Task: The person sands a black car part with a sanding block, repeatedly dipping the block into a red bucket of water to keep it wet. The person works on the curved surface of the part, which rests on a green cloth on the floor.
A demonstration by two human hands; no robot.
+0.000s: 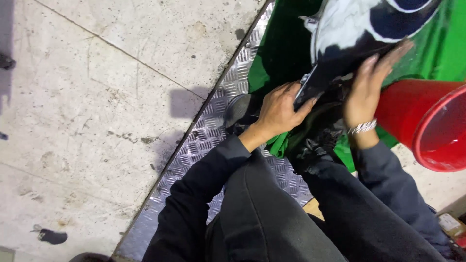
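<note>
Above the person's knees, both hands work on a dark, white and navy garment (354, 26) that lies over green cloth (286, 43). The left hand (280, 110) grips the garment's dark lower edge; its fingers (303, 107) are curled shut around that edge, thumb side toward the camera. The right hand (366, 90) lies flatter against the same garment, just beside the left, with its fingers (388, 58) stretched out and pressed on the dark fabric; whether they pinch anything underneath cannot be told. A silver bracelet (363, 127) sits on the right wrist. Both arms wear dark sleeves (194, 194), and dark trousers (272, 218) fill the lower middle of the view.

The garment hangs at the top right, tilted, its white and navy part furthest from the person and partly cut off by the frame edge. A red bucket (427, 116) lies on its side just beside the right wrist, its mouth facing right. A ribbed metal plate (208, 131) runs diagonally under the left forearm, bordering the scuffed concrete floor (97, 97) at the left. A dark shoe (240, 111) rests on the plate near the left hand
</note>
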